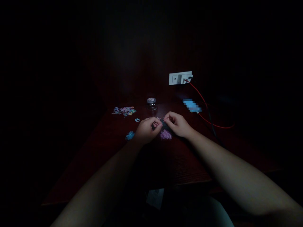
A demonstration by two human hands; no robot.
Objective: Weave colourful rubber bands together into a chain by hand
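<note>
Thumb and fingers of my left hand are pinched together over the dark red table. My right hand pinches too, its fingertips close to the left ones. Between them runs a thin, pale bluish elastic band, partly hidden by the fingers. Just below the fingertips lies a heap of purple elastic bands. A blue heap of bands is beside my left wrist. Farther left sits a mixed-colour pile of bands, with a loose light-blue band near it. Small pinkish pieces behind my fingers are mostly hidden.
A small round clear jar with a lid stands behind my hands. To the right lies a phone with a lit, blurred screen. A red cable and a black one run from the wall socket. The surroundings are very dark.
</note>
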